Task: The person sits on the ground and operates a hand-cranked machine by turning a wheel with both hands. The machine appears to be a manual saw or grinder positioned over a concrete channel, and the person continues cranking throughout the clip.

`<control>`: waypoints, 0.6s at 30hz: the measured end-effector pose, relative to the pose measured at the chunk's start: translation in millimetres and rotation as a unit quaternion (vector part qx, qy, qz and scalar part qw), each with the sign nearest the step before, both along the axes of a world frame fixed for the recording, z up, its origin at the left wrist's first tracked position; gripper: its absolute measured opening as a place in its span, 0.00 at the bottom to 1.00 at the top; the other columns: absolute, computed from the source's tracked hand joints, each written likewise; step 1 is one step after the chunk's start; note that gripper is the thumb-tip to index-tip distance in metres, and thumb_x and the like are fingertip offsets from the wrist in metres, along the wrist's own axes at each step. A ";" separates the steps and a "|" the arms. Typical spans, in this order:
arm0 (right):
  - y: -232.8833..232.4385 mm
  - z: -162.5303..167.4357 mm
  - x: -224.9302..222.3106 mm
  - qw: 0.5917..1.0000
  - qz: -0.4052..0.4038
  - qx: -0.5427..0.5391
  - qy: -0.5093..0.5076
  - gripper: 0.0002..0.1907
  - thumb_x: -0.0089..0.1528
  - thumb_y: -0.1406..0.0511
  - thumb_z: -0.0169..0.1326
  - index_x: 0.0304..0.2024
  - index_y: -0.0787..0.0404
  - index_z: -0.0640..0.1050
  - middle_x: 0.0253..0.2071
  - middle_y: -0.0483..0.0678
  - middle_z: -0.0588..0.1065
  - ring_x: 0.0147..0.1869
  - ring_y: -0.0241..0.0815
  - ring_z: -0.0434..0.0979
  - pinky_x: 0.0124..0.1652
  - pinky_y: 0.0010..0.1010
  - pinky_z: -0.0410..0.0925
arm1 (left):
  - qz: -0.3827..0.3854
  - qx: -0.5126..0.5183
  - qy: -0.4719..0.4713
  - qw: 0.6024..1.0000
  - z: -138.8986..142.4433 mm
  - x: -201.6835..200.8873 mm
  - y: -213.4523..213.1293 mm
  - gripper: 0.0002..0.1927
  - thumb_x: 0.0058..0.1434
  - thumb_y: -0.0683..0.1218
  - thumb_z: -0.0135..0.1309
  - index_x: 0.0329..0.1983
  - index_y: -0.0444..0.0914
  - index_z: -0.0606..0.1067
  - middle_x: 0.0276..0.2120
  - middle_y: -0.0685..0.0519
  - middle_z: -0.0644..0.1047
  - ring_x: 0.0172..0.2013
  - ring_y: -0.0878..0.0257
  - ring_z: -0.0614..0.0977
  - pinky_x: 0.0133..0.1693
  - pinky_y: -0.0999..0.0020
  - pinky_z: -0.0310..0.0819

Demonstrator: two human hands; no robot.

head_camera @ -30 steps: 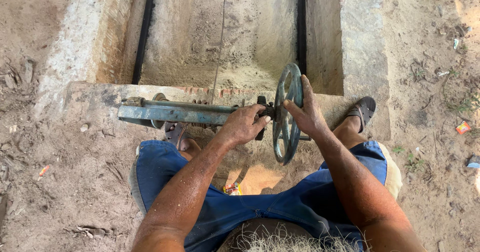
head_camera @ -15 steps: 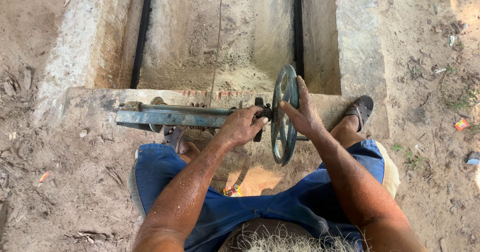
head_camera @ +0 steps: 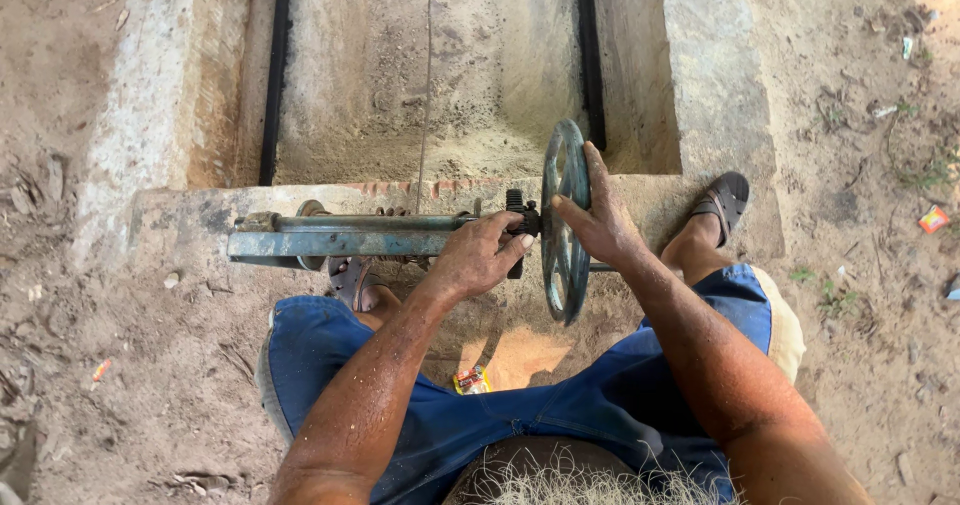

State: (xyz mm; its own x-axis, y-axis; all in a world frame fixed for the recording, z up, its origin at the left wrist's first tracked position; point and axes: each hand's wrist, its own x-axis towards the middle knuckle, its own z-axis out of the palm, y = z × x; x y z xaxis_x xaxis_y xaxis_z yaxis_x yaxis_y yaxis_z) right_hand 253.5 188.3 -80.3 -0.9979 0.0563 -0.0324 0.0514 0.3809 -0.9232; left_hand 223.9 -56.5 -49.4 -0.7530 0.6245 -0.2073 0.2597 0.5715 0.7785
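Gripping handwheel (head_camera: 563, 223) rim, right hand (head_camera: 600, 220), left hand (head_camera: 478, 257) clasping hub, sandy concrete trough (head_camera: 715, 75)

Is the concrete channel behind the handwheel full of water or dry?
Dry: the concrete channel shows bare sandy floor, no water, beyond the handwheel.

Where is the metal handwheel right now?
In the head view, the handwheel stands upright at centre, between the left hand and right hand, at the right end of the metal bar.
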 end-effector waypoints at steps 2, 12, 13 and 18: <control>-1.5 1.8 -0.5 1.000 -0.001 0.007 -0.008 0.49 0.68 0.56 0.53 0.79 0.63 0.38 0.67 0.71 0.64 0.63 0.58 0.74 0.59 0.48 0.69 | 0.001 0.008 0.006 1.000 3.6 1.0 -1.1 0.32 0.69 0.63 0.48 0.66 0.37 0.70 0.50 0.41 0.81 0.50 0.53 0.85 0.51 0.53 0.79; -11.3 34.9 -0.5 0.999 -0.009 0.022 -0.049 0.51 0.66 0.57 0.53 0.78 0.63 0.36 0.70 0.76 0.59 0.60 0.61 0.77 0.58 0.50 0.71 | -0.001 0.014 -0.029 0.999 37.1 6.3 -2.7 0.33 0.68 0.64 0.46 0.67 0.38 0.69 0.54 0.40 0.79 0.54 0.50 0.82 0.53 0.51 0.78; -12.0 38.4 -0.5 0.997 -0.017 0.035 -0.069 0.51 0.65 0.58 0.54 0.78 0.63 0.37 0.68 0.74 0.62 0.59 0.60 0.78 0.58 0.49 0.72 | -0.004 0.029 -0.035 0.999 41.5 6.9 -2.5 0.33 0.68 0.64 0.47 0.67 0.38 0.69 0.54 0.40 0.79 0.55 0.50 0.82 0.54 0.51 0.78; -12.1 42.2 -1.3 0.988 -0.035 0.066 -0.135 0.52 0.62 0.59 0.56 0.78 0.64 0.41 0.59 0.70 0.72 0.52 0.56 0.82 0.52 0.45 0.75 | -0.002 0.068 -0.040 0.997 65.5 9.4 -0.2 0.31 0.68 0.61 0.50 0.66 0.38 0.70 0.56 0.41 0.79 0.56 0.52 0.82 0.56 0.53 0.79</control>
State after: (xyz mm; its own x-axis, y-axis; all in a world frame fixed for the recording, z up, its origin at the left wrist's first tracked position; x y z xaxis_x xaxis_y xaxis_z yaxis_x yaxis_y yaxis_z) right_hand 252.3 176.2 -38.1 -0.9474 0.1460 -0.2848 0.3195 0.4832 -0.8151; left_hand 233.3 -56.6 16.1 -0.7343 0.6543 -0.1807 0.1954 0.4587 0.8668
